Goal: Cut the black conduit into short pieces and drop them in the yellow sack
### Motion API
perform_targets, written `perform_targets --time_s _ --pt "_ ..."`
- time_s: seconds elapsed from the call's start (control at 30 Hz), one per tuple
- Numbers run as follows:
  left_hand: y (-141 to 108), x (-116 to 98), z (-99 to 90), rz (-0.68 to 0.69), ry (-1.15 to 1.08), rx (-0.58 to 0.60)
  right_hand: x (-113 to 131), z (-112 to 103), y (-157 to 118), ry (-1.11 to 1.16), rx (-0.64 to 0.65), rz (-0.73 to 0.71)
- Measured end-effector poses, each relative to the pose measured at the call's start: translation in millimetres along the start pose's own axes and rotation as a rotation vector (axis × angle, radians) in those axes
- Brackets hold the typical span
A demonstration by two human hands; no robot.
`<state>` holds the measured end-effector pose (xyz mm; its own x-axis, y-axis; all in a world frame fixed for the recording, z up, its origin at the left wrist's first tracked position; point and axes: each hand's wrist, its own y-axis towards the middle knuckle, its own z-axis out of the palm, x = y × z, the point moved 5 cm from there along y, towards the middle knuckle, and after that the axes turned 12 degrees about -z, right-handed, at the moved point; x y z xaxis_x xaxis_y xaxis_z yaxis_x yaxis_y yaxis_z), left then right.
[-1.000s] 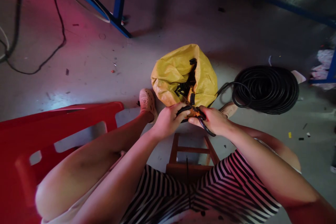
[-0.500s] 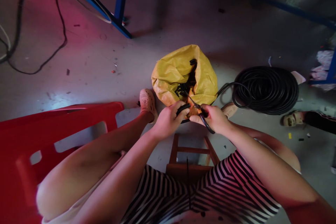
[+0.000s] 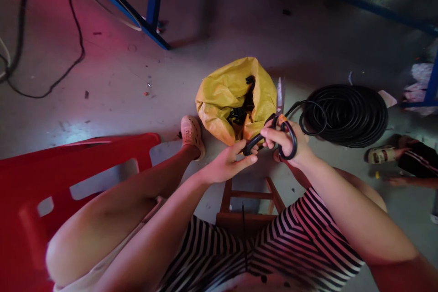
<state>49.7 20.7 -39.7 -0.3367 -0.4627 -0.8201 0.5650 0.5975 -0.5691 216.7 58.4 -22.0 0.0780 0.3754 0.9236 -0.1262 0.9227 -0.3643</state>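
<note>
My right hand (image 3: 290,139) is closed on a pair of scissors (image 3: 280,96) with black handles and an orange pivot area, blades pointing away from me. Its thumb and fingers also press on a black rubber hose (image 3: 255,143), whose end points left. My left hand (image 3: 231,162) curls loosely around that end, fingers beneath it and thumb stretched out below. Just beyond both hands sits an open yellow sack (image 3: 219,96) with short black pieces (image 3: 251,81) inside. To the right lies a coil of black hose (image 3: 345,116), one loop running toward my right hand.
A red plastic stool (image 3: 102,150) stands at the left, and a small wooden stool (image 3: 251,195) is below me. Blue metal frame legs (image 3: 155,0) rise at the top. Another person's foot (image 3: 378,155) and hand show at the far right. Black cables lie upper left.
The scissors have swung from pointing left over the sack to pointing away, and my right hand has moved slightly right and up. My left thumb has straightened. A co-worker's hand has appeared at right.
</note>
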Motion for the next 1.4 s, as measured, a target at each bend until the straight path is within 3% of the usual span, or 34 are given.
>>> perform_targets --time_s 0.17,0.37,0.47,0.7,0.8,1.03,1.1,1.27,1.4 --pt "2.0 -6.4 -5.1 -0.008 -0.044 0.014 12.3 -17.1 6.6 0.043 -0.163 -0.034" --pt "-3.0 -16.3 -8.8 -0.01 0.023 0.162 10.5 -27.6 8.1 0.078 -0.159 -0.027" --pt "-5.3 -19.8 -11.5 -0.006 -0.023 0.169 13.4 -38.7 11.1 0.102 -0.2 -0.037" --pt "-10.1 -19.5 -12.9 -0.057 -0.224 0.019 22.9 -37.4 9.0 -0.027 -0.257 -0.142" --pt "-12.5 -23.1 -14.7 -0.063 -0.175 -0.052 16.6 -30.3 8.2 -0.067 -0.236 -0.121" --pt "-22.6 -18.6 -44.5 0.011 -0.111 -0.286 15.7 -36.5 8.5 -0.209 -0.236 -0.151" --pt "-26.3 -18.5 -51.8 0.048 -0.146 -0.318 12.7 -35.4 6.0 -0.213 -0.187 -0.134" --pt "-31.6 -20.2 -59.5 0.039 -0.231 -0.39 -7.6 -10.3 -9.0 -0.171 0.094 -0.033" --pt "-33.8 -18.5 -62.5 0.006 -0.256 -0.439 -14.3 5.0 -19.0 -0.137 0.162 -0.022"
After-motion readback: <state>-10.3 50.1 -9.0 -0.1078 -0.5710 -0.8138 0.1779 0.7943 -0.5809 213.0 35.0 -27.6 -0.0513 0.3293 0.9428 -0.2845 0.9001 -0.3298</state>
